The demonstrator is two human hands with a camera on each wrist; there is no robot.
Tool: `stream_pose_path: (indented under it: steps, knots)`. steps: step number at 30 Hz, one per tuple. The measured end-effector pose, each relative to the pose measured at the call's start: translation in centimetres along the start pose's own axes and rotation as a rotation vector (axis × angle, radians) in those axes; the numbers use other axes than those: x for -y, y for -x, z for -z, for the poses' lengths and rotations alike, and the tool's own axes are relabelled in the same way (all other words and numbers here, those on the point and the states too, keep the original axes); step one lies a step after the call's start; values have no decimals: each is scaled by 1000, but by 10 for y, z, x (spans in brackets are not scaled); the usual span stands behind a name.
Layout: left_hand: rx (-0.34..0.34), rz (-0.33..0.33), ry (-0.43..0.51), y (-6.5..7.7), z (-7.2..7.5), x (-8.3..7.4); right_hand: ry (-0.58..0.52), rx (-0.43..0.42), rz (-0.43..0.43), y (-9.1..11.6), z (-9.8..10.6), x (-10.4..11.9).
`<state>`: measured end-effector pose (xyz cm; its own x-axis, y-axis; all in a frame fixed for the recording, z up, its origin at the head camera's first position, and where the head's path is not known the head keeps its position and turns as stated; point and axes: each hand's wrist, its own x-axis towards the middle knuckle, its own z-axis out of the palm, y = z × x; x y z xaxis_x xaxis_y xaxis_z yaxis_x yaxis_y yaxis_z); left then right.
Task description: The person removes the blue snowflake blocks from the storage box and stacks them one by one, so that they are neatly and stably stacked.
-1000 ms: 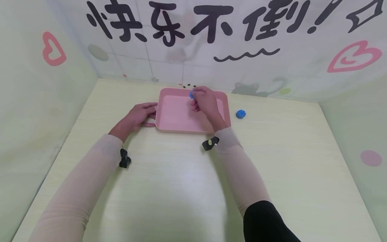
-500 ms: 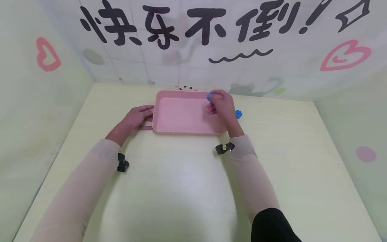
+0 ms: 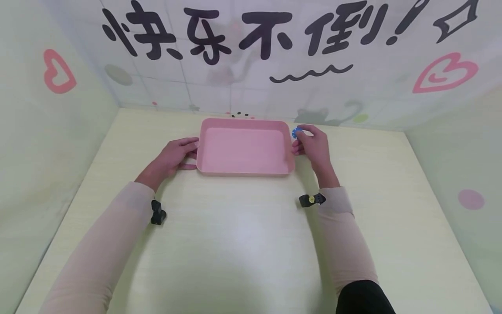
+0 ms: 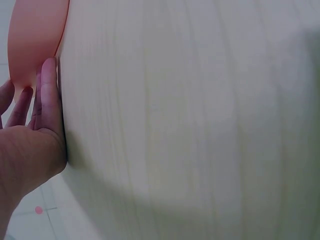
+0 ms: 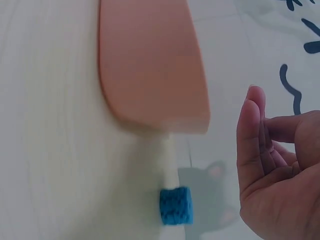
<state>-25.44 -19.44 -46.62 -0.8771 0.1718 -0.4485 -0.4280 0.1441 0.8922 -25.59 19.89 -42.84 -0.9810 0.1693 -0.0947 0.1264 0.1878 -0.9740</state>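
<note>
A pink rectangular tray lies near the back of the table, with nothing visible in it. My left hand rests at its left end; in the left wrist view, straight fingers of that hand touch the tray's end wall. Just past the right end, my right hand pinches a small blue disc with a notched rim. The right wrist view shows thumb and fingers of this hand together, the disc hidden behind them. A short blue notched cylinder stands on the table there, hidden in the head view.
A printed cloth backdrop rises directly behind the tray, and side panels flank the pale wooden table. Each sleeved forearm carries a small black wrist camera.
My right hand has moved right with the blue disc, from over the tray to past its right end, covering the other blue piece in the head view. My left hand stays at the tray.
</note>
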Motion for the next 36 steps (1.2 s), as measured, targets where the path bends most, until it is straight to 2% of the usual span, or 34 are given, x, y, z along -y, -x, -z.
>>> stream_pose_path:
  steps: [5, 13, 23, 36]
  knots:
    - [-2, -6, 0, 0, 0, 0, 1, -22, -29, 1, 17, -7]
    - [-6, -10, 7, 2, 0, -2, -41, -32, -85, 3, 32, -17]
    - [-10, 4, -8, 0, -1, -2, -19, -3, -181, -1, 39, -30]
    - [-9, 0, -11, 0, -1, -1, 44, 39, -200, -7, 39, -41]
